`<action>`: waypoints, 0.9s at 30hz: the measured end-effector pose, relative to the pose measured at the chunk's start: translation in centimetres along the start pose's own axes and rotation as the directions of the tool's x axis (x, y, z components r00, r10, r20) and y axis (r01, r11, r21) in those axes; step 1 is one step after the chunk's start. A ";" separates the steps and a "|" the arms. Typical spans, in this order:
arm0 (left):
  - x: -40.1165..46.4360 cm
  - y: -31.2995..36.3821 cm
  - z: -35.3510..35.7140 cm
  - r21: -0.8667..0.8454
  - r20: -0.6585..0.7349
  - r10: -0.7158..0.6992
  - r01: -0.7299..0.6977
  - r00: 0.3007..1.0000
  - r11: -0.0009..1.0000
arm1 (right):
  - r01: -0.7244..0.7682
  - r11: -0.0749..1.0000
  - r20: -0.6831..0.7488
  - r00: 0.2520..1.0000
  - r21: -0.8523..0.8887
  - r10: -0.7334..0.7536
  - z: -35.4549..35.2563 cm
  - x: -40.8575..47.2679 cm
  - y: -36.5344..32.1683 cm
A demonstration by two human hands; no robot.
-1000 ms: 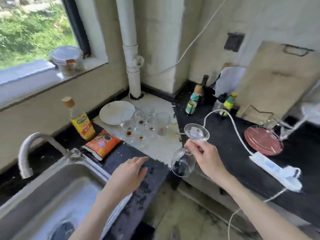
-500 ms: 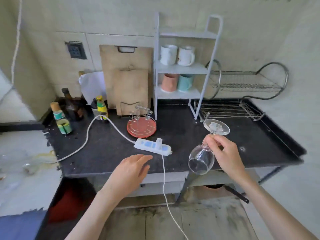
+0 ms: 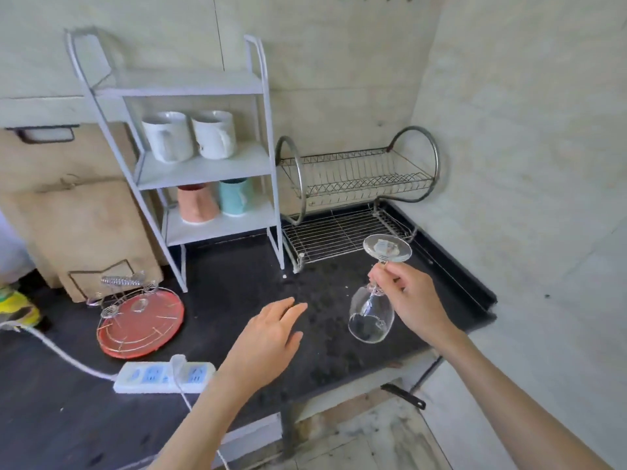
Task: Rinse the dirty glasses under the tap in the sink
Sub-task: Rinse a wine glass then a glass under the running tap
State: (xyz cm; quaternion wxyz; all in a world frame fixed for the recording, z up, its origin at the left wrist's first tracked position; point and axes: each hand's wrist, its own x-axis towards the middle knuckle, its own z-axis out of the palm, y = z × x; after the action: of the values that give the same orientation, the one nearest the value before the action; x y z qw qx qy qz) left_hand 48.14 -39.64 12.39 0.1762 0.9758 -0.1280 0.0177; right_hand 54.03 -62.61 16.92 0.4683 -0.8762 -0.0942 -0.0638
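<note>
a: where's our wine glass [image 3: 373,313]?

b: upside down in our right hand [image 3: 412,300], fingers pinched on its stem, foot on top, bowl hanging over the dark counter [image 3: 237,266] just in front of the wire dish rack [image 3: 353,184].

a: and our left hand [image 3: 268,337]?

b: empty, fingers loosely spread, hovering over the counter near the power strip [image 3: 163,374].

Shelf unit [image 3: 203,164] left of dish rack [image 3: 356,184]

Both forearms are bare, without sleeves, rings, watch or gloves.
</note>
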 end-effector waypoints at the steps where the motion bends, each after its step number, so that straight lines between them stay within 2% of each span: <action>1: 1.9 -0.4 -0.1 0.017 0.004 0.018 -0.018 1.000 1.000 | 0.011 1.000 0.013 1.000 -0.019 -0.011 0.1 1.7 0.4; 5: 9.8 -2.6 -1.7 0.088 -0.041 0.054 -0.050 0.998 0.995 | 0.081 0.996 0.010 0.997 -0.046 -0.081 0.5 10.0 0.5; 12: 20.5 -5.5 -5.7 0.133 -0.164 -0.003 0.025 0.986 0.991 | 0.188 0.982 -0.154 0.971 0.002 -0.185 1.1 24.9 -2.6; 16: 24.4 -6.2 -5.5 0.193 -0.138 -0.024 0.050 0.990 0.980 | 0.190 0.982 -0.079 0.978 -0.023 -0.191 2.5 32.3 -2.3; 19: 26.1 -6.7 -5.1 0.204 -0.196 -0.039 0.080 0.980 0.976 | 0.197 0.976 -0.020 0.980 -0.097 -0.200 4.5 36.1 -0.8; 27: 27.5 -7.4 -3.7 0.330 -0.255 -0.029 0.115 0.967 0.937 | 0.195 0.978 0.163 0.970 -0.076 -0.181 9.4 40.5 2.2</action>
State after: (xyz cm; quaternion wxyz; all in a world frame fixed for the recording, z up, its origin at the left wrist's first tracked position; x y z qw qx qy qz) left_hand 76.61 -38.38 15.56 0.0190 0.9858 -0.0642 0.1540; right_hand 94.16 -51.70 18.07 0.4105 -0.8862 -0.2101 -0.0437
